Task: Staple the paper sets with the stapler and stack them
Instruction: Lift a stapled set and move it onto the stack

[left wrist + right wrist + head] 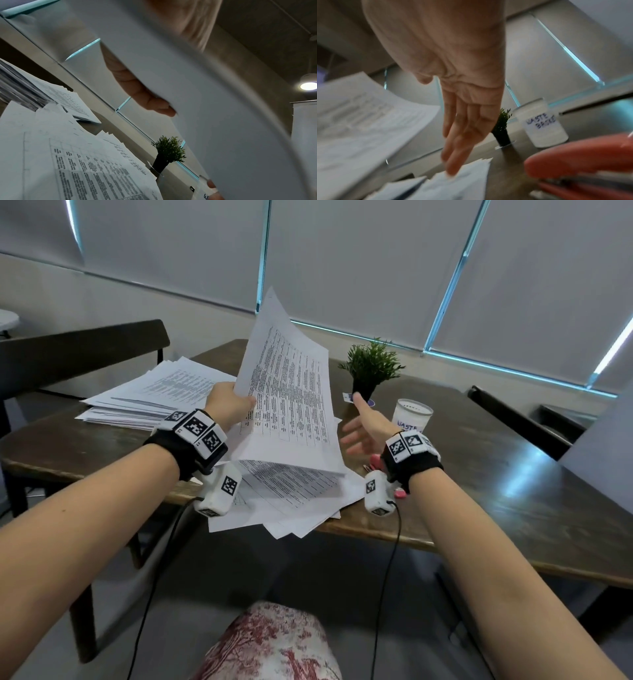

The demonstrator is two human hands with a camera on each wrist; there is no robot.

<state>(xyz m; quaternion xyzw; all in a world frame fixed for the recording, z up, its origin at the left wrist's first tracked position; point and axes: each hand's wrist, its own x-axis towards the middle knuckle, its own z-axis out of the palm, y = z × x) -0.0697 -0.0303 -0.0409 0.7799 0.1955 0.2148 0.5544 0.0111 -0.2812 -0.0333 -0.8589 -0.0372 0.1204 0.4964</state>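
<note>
Nearest, a red-and-white patterned cloth over the knee (274, 645), cut off by the lower edge of the head view.

Dark wooden bench (479, 491), its near edge overhung by a loose fan of white printed sheets (291, 501).

Pink plastic stapler (583, 161), lying on the bench just right of the fan; in the head view it is largely hidden behind the right wrist strap, and in the right wrist view it is blurred and cut off at the frame edge.

Left hand (227, 400), raised above the bench, its grip clamped on the left edge of a lifted set of white printed table sheets (287, 392); the set is held steeply tilted and bowed. In the left wrist view the blank back of the set fills most of the frame and only part of the fingers (145, 97) is seen past its edge. Whether the set is stapled cannot be made out.

Right hand (368, 422), held over the bench right of the lifted set, fingers apart and straight, nothing held; blurred in the right wrist view.

Farther left, a tall stack of white printed paper sets (147, 395).

Farther right, a white cylindrical cup with a handwritten label (412, 416), its lettering partly hidden by the right hand.

Beyond, a small green plant in a black pot (370, 371), the pot base partly covered by a fingertip.

Dark chair backs at both sides; grey roller blinds (376, 268) behind.
</note>
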